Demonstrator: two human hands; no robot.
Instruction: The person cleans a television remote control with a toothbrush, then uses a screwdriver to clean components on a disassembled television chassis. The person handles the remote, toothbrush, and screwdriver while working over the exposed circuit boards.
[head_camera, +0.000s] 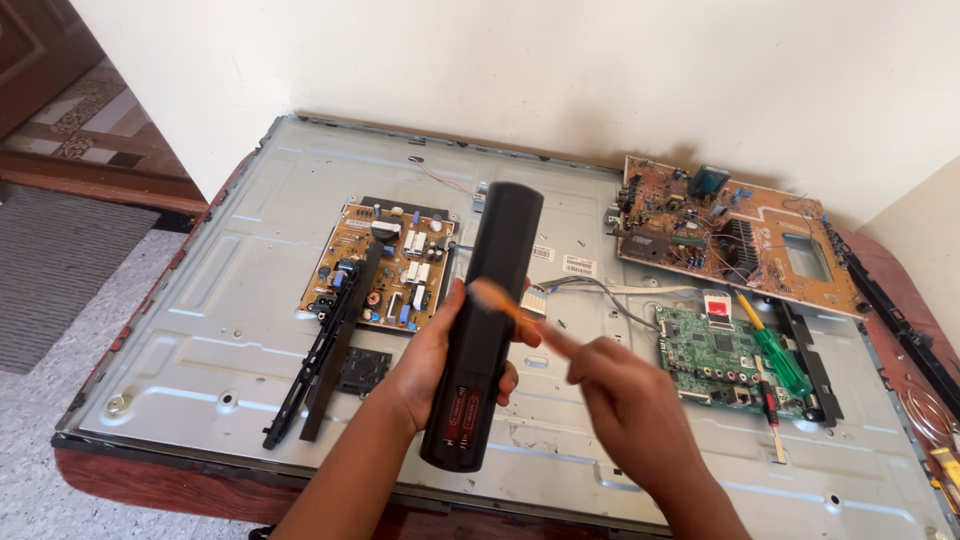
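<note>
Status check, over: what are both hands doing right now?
Left hand grips black remote, battery bay open. Right hand holds orange brush against it. Metal TV back panel beneath; nothing blocking.

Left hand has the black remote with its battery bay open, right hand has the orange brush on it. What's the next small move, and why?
Probably sweep the orange brush down the long black remote control toward its open battery compartment. The right hand has the blurred bristles near the remote's middle, while the left hand steadies it above the grey metal panel.

black remote (487, 320) | back open, upright-tilted | orange brush (520, 318) | touching it
</note>
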